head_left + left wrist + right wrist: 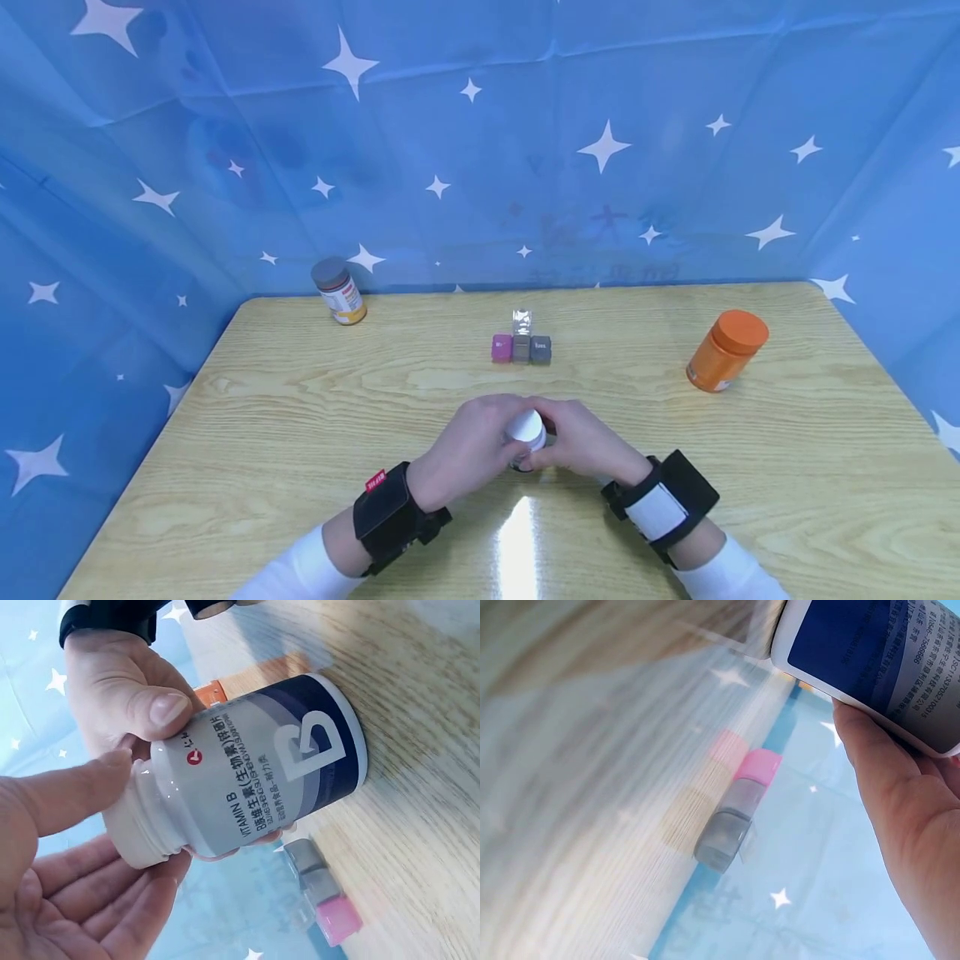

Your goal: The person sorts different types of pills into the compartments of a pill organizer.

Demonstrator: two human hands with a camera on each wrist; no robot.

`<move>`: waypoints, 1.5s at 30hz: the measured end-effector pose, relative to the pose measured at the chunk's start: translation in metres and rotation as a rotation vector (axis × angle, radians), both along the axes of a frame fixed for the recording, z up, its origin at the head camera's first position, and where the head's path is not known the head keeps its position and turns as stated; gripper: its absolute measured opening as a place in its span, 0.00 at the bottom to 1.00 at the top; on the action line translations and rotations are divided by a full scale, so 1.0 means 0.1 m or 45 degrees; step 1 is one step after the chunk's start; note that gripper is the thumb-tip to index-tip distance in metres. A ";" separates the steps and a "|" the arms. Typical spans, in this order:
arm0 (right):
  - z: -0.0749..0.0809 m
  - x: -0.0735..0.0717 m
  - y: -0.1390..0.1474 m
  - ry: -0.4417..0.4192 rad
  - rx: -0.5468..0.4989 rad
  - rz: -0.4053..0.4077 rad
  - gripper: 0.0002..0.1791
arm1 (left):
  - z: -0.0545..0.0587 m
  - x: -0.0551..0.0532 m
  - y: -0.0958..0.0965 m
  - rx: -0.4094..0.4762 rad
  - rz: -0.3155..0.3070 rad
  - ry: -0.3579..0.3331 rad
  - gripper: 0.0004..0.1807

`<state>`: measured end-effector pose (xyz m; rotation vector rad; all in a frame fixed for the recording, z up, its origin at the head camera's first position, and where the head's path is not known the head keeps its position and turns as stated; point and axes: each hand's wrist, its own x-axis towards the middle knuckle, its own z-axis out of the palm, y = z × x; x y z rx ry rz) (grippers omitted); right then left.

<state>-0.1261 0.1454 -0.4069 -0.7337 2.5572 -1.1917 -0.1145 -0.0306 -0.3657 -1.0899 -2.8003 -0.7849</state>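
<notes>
Left wrist view: the white and navy bottle (255,765) is roughly upright near the middle of the desk (300,433), the left hand's (476,440) fingers pinching its white cap (129,821) and the right hand's (583,437) fingers curled round its body; whether its base touches the desk I cannot tell. It looks like smooth plastic, so probably light, stiff, hardly fragile and a bit slippery, best held firmly round the wide body, with thumb and fingers at the cap's sides.

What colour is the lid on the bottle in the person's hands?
White; the bottle's lid shows best in the left wrist view.
</notes>
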 end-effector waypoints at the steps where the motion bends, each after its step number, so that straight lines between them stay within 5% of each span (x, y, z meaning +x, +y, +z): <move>1: 0.00 0.00 0.00 0.008 0.005 0.002 0.32 | 0.00 0.00 0.00 0.000 0.014 0.018 0.18; 13: 0.02 -0.03 -0.02 0.042 0.044 -0.006 0.29 | -0.01 -0.02 0.01 -0.050 0.121 0.024 0.28; 17: 0.03 -0.02 -0.02 0.077 0.068 -0.007 0.30 | 0.03 -0.07 -0.02 -0.105 -0.042 0.115 0.35; 21: 0.02 0.00 -0.01 0.041 0.030 -0.016 0.29 | 0.10 -0.08 -0.02 -0.234 -0.261 0.144 0.31; 24: 0.02 0.00 -0.01 -0.013 -0.011 -0.020 0.29 | 0.14 -0.04 -0.01 -0.320 -0.295 0.161 0.29; 38: 0.02 0.01 -0.01 -0.010 0.037 -0.023 0.28 | 0.11 -0.03 0.08 -0.447 -0.101 0.419 0.15; 41: 0.02 0.01 -0.01 -0.033 0.035 -0.033 0.29 | 0.09 -0.04 0.10 -0.451 -0.057 0.373 0.16; 45: 0.03 0.00 -0.01 -0.059 0.022 -0.032 0.31 | 0.11 -0.06 0.09 -0.358 -0.001 0.149 0.17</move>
